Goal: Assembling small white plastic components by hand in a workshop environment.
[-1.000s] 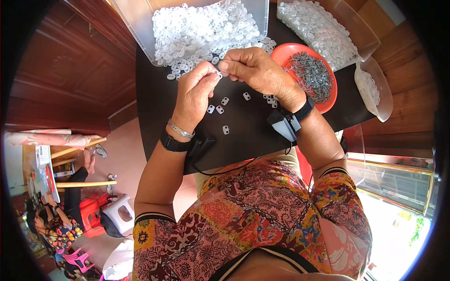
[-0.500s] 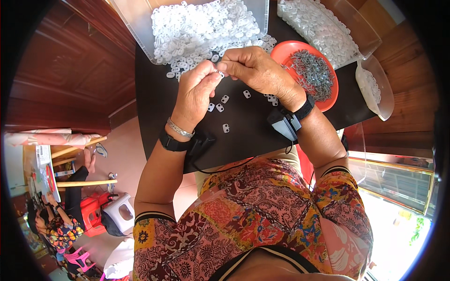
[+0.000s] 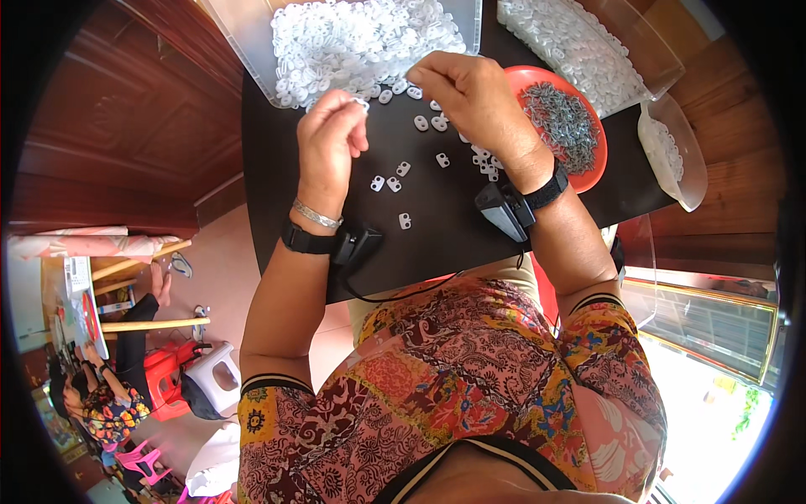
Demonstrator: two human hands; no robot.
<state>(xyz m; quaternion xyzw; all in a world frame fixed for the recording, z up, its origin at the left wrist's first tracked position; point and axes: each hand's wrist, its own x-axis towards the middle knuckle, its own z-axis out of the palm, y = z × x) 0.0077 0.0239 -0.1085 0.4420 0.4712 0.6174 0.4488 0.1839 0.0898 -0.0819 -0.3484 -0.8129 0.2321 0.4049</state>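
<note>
My left hand (image 3: 327, 139) is closed in a pinch on a small white plastic piece (image 3: 361, 104), which shows at the fingertips. To its right, my right hand (image 3: 474, 101) reaches over loose white oval pieces (image 3: 421, 123) with two holes each. Its fingers are curled together, and whatever may be between the fingertips is too small to make out. Several white clips (image 3: 394, 184) lie scattered on the dark table (image 3: 319, 244) below the hands. More white pieces (image 3: 484, 162) are bunched beside my right wrist.
A clear bin (image 3: 252, 63) heaped with white pieces stands at the back. Right of my right hand is a red plate (image 3: 599, 160) of small metal pins or screws. Another clear bin (image 3: 663, 71) and a scoop-like tray (image 3: 693, 181) stand farther right. A person (image 3: 109, 412) sits far left.
My hands, together before, are now apart. The left has moved left with the white piece; the right has moved up and right over the loose pieces. More ovals are now visible on the table.
</note>
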